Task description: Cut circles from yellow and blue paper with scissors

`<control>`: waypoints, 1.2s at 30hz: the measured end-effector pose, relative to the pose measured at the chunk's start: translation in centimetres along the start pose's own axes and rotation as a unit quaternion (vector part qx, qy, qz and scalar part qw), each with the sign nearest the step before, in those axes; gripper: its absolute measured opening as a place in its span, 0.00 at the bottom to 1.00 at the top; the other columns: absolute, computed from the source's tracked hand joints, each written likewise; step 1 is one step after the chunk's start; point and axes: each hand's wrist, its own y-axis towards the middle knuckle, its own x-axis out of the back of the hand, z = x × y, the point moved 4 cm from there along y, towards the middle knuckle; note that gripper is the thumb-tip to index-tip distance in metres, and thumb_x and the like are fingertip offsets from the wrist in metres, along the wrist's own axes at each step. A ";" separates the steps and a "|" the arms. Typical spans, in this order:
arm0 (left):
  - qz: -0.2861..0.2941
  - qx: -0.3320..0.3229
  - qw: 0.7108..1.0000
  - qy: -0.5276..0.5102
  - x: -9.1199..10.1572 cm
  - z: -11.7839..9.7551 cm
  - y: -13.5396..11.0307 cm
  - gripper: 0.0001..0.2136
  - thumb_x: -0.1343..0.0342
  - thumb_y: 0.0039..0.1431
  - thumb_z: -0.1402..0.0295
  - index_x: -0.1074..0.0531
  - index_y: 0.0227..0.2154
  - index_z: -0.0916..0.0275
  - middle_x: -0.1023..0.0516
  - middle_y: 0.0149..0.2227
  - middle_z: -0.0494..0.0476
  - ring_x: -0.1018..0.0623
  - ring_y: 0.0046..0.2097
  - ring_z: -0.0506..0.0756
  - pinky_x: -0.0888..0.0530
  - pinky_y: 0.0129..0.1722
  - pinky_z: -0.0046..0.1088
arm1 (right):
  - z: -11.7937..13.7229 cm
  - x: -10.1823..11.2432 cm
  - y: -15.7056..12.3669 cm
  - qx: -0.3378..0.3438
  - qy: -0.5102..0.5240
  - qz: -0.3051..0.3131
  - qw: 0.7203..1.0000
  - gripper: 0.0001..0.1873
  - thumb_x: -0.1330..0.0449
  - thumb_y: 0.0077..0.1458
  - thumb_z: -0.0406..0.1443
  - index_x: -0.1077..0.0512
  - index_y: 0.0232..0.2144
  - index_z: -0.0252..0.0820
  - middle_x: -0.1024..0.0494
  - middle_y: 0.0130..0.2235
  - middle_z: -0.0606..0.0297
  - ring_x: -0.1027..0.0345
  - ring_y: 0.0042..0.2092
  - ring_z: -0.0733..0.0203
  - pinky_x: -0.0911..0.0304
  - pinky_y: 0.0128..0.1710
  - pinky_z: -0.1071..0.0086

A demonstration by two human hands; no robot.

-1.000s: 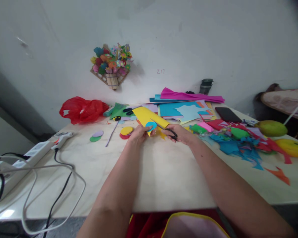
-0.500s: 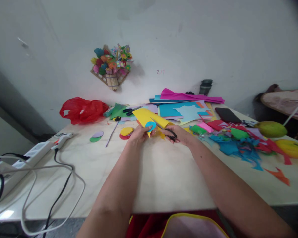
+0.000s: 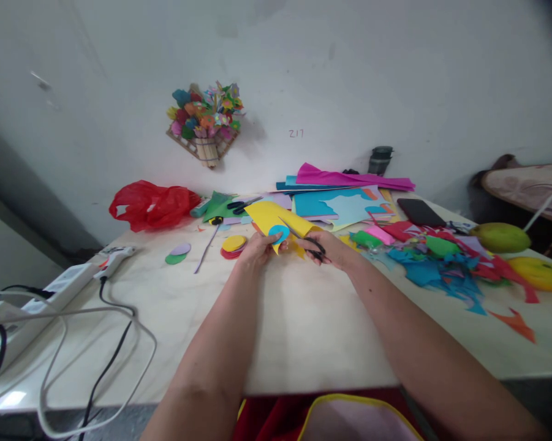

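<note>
My left hand (image 3: 260,248) pinches a blue paper circle (image 3: 279,232) against a sheet of yellow paper (image 3: 273,214). The sheet curls up behind the circle, and its lower edge is cut. In my right hand (image 3: 326,245) is a pair of black-handled scissors (image 3: 316,246), its blades at the yellow paper just right of the blue circle. How far the blades are apart I cannot tell. Left of my left hand lie yellow circles (image 3: 234,244) stacked on red ones (image 3: 231,254), and farther left a lilac circle (image 3: 181,248) over a green circle (image 3: 176,259).
Paper scraps (image 3: 441,269) are heaped at the right, near two mangoes (image 3: 500,237) and a dark phone (image 3: 421,212). Coloured sheets (image 3: 326,203) and a second pair of scissors (image 3: 241,206) lie at the back. A red plastic bag (image 3: 151,206) and a power strip (image 3: 64,285) with cables are on the left.
The view has shifted very slightly. Both hands, the blue circle, the yellow paper and the scissors stay in nearly the same position.
</note>
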 end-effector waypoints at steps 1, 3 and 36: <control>-0.003 0.002 1.000 0.002 -0.1 0.0 0.0 0.13 0.30 0.43 0.69 0.27 0.30 0.66 0.26 0.25 0.56 0.27 0.27 0.53 0.30 0.30 0.31 | 0.0 0.0 0.1 -0.002 0.001 -0.001 1.000 0.11 0.39 0.52 0.36 0.37 0.23 0.39 0.33 0.15 0.70 0.45 0.13 0.73 0.59 0.10 0.79; -0.004 0.005 1.000 0.009 -0.2 -0.1 -0.1 0.13 0.29 0.43 0.69 0.27 0.29 0.66 0.26 0.25 0.56 0.27 0.27 0.53 0.30 0.30 0.31 | -0.1 -0.1 0.2 -0.005 -0.004 -0.005 1.000 0.10 0.38 0.52 0.36 0.36 0.24 0.39 0.32 0.15 0.70 0.44 0.13 0.72 0.59 0.10 0.78; -0.032 0.012 0.999 -0.011 0.1 0.3 0.0 0.13 0.30 0.43 0.71 0.26 0.30 0.66 0.24 0.27 0.56 0.24 0.28 0.54 0.27 0.31 0.31 | -0.2 -0.3 0.3 -0.006 -0.022 -0.025 0.999 0.16 0.33 0.50 0.34 0.38 0.20 0.41 0.34 0.14 0.72 0.46 0.13 0.73 0.52 0.13 0.77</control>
